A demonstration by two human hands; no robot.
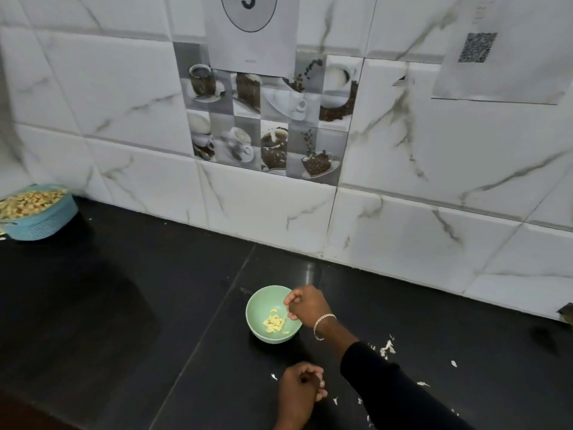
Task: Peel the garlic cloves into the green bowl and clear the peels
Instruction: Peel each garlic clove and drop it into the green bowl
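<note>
The green bowl (257,328) stands on the black counter with several peeled yellowish garlic cloves (274,324) inside. My right hand (307,305), with a silver bracelet on the wrist, hovers over the bowl's right rim. Its fingers hang loosely curled toward the cloves, and nothing shows between them. My left hand (299,387) rests nearer to me on the counter, fingers curled into a loose fist, and no clove or peel shows in it. White garlic peels (387,349) lie scattered on the counter to the right of my right forearm and around my left hand.
A blue ribbed basket (46,223) heaped with pale tan pieces sits at the far left against the tiled wall (266,209). The black counter (124,305) spreads left of the bowl. A dark object (567,316) pokes in at the right edge.
</note>
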